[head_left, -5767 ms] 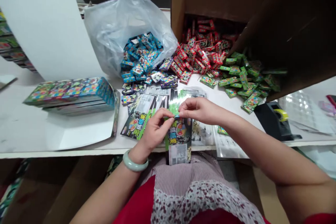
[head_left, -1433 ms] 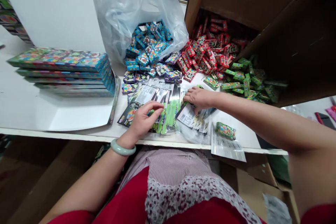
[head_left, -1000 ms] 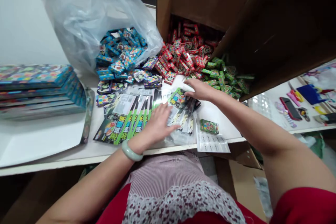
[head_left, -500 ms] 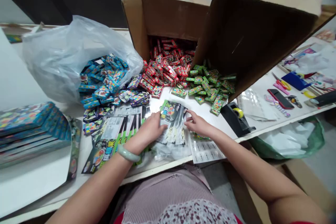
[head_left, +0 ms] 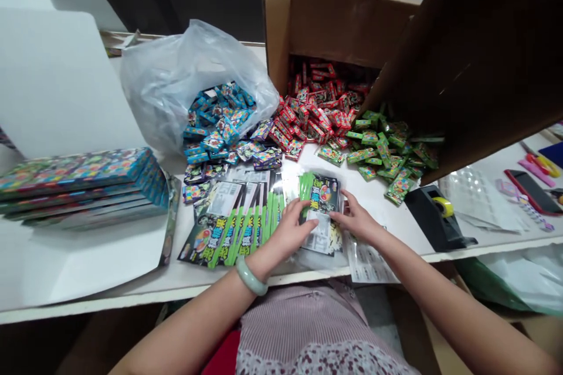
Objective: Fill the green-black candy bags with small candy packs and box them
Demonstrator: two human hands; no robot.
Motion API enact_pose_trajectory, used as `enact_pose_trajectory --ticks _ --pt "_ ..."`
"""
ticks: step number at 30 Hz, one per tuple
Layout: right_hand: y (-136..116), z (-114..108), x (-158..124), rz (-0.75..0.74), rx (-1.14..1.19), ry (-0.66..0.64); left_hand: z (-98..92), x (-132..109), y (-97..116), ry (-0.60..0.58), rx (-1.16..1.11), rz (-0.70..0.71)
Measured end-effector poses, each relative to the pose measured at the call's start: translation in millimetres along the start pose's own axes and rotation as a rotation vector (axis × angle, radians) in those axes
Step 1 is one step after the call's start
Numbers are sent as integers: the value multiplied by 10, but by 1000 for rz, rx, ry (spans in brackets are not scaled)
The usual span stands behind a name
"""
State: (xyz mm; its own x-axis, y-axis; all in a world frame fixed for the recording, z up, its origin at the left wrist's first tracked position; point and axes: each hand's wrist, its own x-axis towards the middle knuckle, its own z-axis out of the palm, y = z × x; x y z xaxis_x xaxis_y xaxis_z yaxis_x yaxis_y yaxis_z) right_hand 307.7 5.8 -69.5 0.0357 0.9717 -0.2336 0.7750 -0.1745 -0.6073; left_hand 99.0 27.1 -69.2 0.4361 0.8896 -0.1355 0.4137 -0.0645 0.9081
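Printed card packets (head_left: pixel 320 202) sit in a small stack between the two hands, a green strip along one side and a barcode label low on the face. They look light and thin, fairly stiff as a stack but bendy singly, and their glossy faces may slide over one another, so the long edges seem the safest hold. The left hand (head_left: pixel 290 229), a jade bangle (head_left: pixel 250 276) on its wrist, is half open, with its fingers slightly spread against the stack's lower left side. The right hand (head_left: pixel 357 221) is curved, its fingertips (head_left: pixel 343 202) at the stack's right edge. Neither shows a clear pinch; whether they grip or only steady it, I cannot tell.

Under the hands lies a clear plastic sheet (head_left: pixel 308 261). Left of the left hand, matching cards (head_left: pixel 229 240) lie overlapped in a row; right of the right hand is a printed label sheet (head_left: pixel 367 263), and further right a black tape dispenser (head_left: pixel 433 217). Ahead of the hands, small green boxes (head_left: pixel 378 152), red boxes (head_left: pixel 308 120) and blue boxes (head_left: pixel 215 129) spill from a cardboard carton (head_left: pixel 343 23) and a plastic bag (head_left: pixel 176 70).
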Motion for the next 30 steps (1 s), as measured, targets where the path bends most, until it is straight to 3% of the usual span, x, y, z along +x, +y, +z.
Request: enact_pose_trajectory --ticks 3,6,8,15,19,23,26,27,30 --pt "-2 2 -18 215 295 13 45 -21 81 59 -358 -93" --pt "56 26 -18 271 508 -3 67 15 134 134 -696 -224" --pt "88 38 -14 273 586 13 71 53 154 144 -799 -280" --pt "-58 62 -126 256 753 54 205 26 291 -14 -829 -251" --pt "-103 -34 -283 138 769 163 113 23 394 -11 -571 -2" --pt "-267 -510 -412 -137 423 206 -387 159 551 -107 -393 262" --pt "-654 -937 -447 -399 -87 566 -837 276 758 -106 -199 398" --pt "-823 -1038 -437 -488 -221 616 -958 299 839 -112 -91 454" --pt "-1320 -1145 -328 -729 -589 455 -1188 291 1063 -224 258 582"
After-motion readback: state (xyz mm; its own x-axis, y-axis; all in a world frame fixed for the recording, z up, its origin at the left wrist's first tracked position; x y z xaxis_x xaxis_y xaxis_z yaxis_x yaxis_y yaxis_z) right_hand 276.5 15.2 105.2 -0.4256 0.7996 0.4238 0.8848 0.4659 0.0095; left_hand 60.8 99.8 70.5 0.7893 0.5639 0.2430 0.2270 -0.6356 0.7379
